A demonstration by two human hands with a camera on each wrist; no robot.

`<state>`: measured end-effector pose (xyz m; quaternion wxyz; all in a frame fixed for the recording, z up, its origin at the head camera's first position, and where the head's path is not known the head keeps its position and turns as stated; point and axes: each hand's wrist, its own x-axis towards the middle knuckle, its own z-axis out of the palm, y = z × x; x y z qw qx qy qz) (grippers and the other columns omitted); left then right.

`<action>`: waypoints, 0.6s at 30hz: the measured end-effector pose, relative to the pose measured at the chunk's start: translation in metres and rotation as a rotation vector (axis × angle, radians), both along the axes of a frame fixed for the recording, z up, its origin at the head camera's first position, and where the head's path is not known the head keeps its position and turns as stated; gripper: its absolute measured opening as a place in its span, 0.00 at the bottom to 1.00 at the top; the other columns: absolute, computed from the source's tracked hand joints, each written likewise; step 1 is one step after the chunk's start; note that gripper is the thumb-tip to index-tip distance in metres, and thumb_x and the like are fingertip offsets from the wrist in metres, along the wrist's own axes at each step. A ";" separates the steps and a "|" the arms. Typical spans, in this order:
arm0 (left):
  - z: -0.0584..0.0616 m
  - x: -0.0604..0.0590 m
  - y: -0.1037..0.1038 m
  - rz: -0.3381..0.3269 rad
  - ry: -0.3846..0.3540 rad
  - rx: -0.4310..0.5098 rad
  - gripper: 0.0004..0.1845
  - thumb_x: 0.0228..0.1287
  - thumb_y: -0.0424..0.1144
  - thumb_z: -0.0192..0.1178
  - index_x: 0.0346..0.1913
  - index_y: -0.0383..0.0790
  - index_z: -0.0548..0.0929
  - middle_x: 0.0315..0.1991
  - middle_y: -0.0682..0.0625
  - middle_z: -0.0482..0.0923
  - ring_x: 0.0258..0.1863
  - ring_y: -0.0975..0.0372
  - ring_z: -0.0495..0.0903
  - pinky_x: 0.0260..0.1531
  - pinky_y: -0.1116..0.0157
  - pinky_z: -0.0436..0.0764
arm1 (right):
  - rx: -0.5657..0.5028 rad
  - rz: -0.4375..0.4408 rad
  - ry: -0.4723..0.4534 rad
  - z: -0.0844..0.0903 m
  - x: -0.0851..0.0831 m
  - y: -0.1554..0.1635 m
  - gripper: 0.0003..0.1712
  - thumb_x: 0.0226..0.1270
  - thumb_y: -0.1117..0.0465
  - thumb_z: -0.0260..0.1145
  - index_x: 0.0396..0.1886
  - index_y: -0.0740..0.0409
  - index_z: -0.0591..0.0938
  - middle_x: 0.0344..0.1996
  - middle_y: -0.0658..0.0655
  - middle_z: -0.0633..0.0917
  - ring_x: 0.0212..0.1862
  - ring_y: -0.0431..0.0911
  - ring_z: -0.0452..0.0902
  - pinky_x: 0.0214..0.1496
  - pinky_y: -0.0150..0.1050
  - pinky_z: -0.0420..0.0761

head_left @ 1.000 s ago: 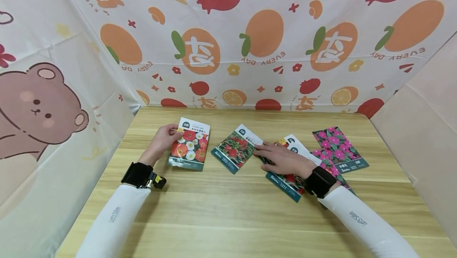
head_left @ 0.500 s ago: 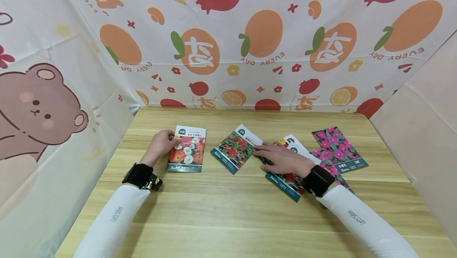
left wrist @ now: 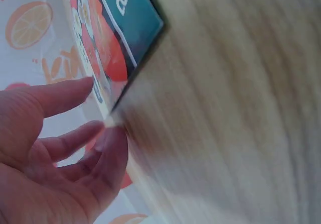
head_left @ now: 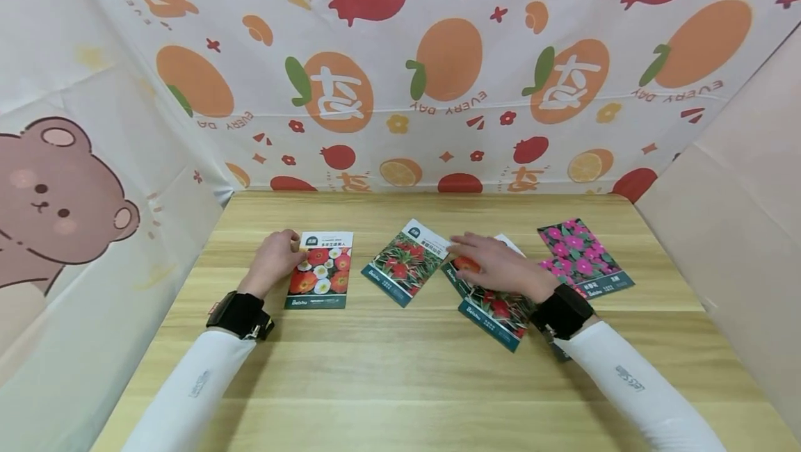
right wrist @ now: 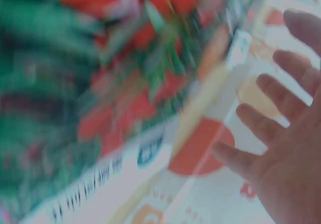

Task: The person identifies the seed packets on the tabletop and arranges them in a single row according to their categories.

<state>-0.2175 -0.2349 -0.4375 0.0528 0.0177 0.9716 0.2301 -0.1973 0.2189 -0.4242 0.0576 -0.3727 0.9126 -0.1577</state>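
Note:
At the left of the table, a seed packet with red, orange and white poppies (head_left: pixel 320 271) lies flat and nearly straight. My left hand (head_left: pixel 272 261) is at its left edge, the thumb near the upper part. In the left wrist view, thumb and fingers (left wrist: pixel 110 153) are parted at the packet's corner. My right hand (head_left: pixel 497 265) is over a loose group of packets, its fingers spread in the right wrist view. Beneath it show a red-flowered packet (head_left: pixel 500 316) and part of an orange-flowered one (head_left: pixel 466 265); the hand hides much of them.
Between the hands, another red-flowered seed packet (head_left: pixel 405 264) lies tilted. Pink-flowered packets (head_left: pixel 585 254) overlap at the right, partly behind my right wrist. A printed cloth (head_left: pixel 400 90) hangs along the back edge of the wooden table (head_left: pixel 375 382).
The poppy packet has come down toward me and turned straighter, with my left hand following its edge. My right hand has shifted slightly, exposing an orange flower beneath. The head view has turned slightly.

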 end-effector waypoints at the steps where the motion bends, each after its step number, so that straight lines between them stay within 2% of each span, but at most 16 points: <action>1: 0.001 0.002 0.002 -0.021 0.029 -0.003 0.24 0.70 0.36 0.66 0.59 0.20 0.76 0.52 0.26 0.77 0.46 0.42 0.76 0.50 0.45 0.79 | -0.009 -0.045 0.012 0.004 0.000 0.003 0.31 0.77 0.53 0.67 0.74 0.59 0.74 0.75 0.64 0.69 0.77 0.62 0.61 0.75 0.62 0.64; 5: 0.008 0.010 0.021 -0.164 0.142 0.017 0.22 0.72 0.35 0.65 0.62 0.23 0.77 0.57 0.27 0.72 0.51 0.41 0.76 0.54 0.44 0.79 | -0.027 -0.227 0.036 0.018 -0.001 0.021 0.29 0.79 0.52 0.65 0.72 0.59 0.75 0.72 0.64 0.73 0.74 0.60 0.66 0.74 0.58 0.68; 10: 0.015 0.014 0.053 -0.432 0.218 0.021 0.20 0.70 0.35 0.68 0.60 0.29 0.81 0.65 0.31 0.71 0.61 0.42 0.75 0.60 0.46 0.79 | -0.013 -0.422 0.055 0.020 -0.003 0.041 0.25 0.80 0.53 0.62 0.68 0.63 0.79 0.65 0.67 0.80 0.65 0.61 0.76 0.64 0.59 0.76; 14: 0.017 0.018 0.080 -0.648 0.213 0.018 0.19 0.69 0.38 0.70 0.59 0.33 0.84 0.67 0.34 0.73 0.63 0.45 0.75 0.62 0.47 0.78 | -0.003 -0.543 0.044 0.013 -0.006 0.050 0.24 0.80 0.54 0.62 0.64 0.67 0.81 0.57 0.69 0.83 0.55 0.62 0.82 0.55 0.58 0.81; 18: 0.014 0.023 0.103 -0.777 0.176 -0.026 0.22 0.71 0.44 0.68 0.61 0.35 0.84 0.67 0.36 0.73 0.65 0.48 0.74 0.65 0.49 0.76 | 0.016 -0.616 0.014 0.006 -0.013 0.054 0.26 0.80 0.51 0.63 0.61 0.70 0.82 0.53 0.70 0.85 0.51 0.61 0.82 0.54 0.57 0.80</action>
